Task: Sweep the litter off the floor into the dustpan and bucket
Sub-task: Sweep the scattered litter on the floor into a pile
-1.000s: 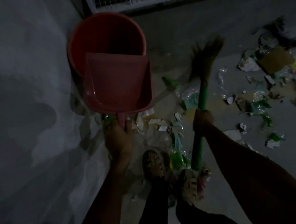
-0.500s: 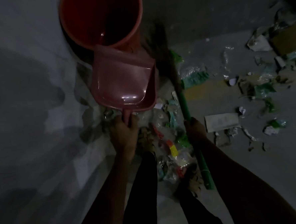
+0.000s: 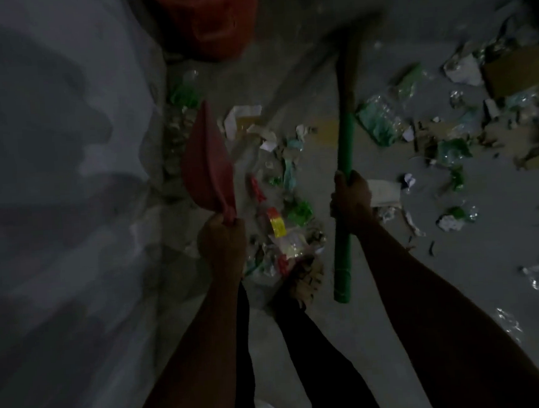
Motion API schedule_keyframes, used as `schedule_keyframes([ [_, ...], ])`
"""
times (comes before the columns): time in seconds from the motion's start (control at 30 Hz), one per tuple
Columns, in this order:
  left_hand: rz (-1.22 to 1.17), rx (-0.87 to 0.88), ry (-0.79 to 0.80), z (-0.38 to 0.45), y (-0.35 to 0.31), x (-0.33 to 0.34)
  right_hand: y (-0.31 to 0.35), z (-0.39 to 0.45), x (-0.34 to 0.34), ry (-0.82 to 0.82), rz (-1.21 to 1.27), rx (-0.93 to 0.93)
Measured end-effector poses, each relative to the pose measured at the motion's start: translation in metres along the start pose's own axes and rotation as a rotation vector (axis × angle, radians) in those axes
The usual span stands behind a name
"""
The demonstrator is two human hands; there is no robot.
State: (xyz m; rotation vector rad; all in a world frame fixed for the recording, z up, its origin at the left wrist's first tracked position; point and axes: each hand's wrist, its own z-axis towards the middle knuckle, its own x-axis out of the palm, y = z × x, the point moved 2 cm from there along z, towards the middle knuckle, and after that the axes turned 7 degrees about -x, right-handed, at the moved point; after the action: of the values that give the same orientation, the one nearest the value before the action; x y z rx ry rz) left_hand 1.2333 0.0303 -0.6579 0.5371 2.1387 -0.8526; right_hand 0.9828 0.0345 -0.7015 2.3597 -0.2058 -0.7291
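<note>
My left hand (image 3: 222, 241) grips the handle of the red dustpan (image 3: 204, 163), which is turned on edge and held low beside the wall, away from the bucket. At the top edge stands the red bucket (image 3: 216, 24), only its lower part in view. My right hand (image 3: 351, 198) holds the green broom handle (image 3: 343, 174); the broom's dark bristles (image 3: 356, 37) blur near the bucket's right side. A pile of litter (image 3: 281, 209), paper scraps and coloured wrappers, lies on the floor between my hands.
A pale wall (image 3: 65, 184) runs down the left side. More litter, with plastic wrappers and a piece of cardboard (image 3: 519, 72), is scattered across the grey floor on the right. My foot (image 3: 307, 280) stands at the near edge of the pile.
The dustpan has come away from the bucket's mouth, dropped and turned on edge. The broom has swung upright to the right. The view has tilted down, cutting off most of the bucket.
</note>
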Motion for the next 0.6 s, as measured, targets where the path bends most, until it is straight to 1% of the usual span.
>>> schedule_keyframes([
  [0.07,-0.007,-0.055,-0.035,-0.008,0.019,-0.001,-0.019,-0.025,0.025,0.120,0.015,-0.034],
  [0.13,-0.027,-0.106,-0.080,-0.011,0.037,-0.002,-0.038,-0.045,0.048,0.245,-0.005,-0.010],
  [0.23,-0.052,-0.214,-0.135,-0.011,0.055,-0.010,-0.064,-0.058,0.071,0.343,-0.222,0.053],
  [0.3,-0.077,-0.239,-0.150,-0.008,0.062,-0.016,-0.074,-0.056,0.074,0.325,-0.341,0.068],
  [0.4,-0.080,-0.260,-0.178,0.002,0.069,-0.019,-0.077,-0.050,0.067,0.206,-0.432,0.045],
  [0.5,-0.089,-0.279,-0.180,0.012,0.076,-0.019,-0.070,-0.048,0.061,0.112,-0.440,0.018],
  [0.6,-0.129,-0.261,-0.148,0.024,0.087,-0.015,-0.064,-0.048,0.059,-0.004,-0.334,-0.007],
])
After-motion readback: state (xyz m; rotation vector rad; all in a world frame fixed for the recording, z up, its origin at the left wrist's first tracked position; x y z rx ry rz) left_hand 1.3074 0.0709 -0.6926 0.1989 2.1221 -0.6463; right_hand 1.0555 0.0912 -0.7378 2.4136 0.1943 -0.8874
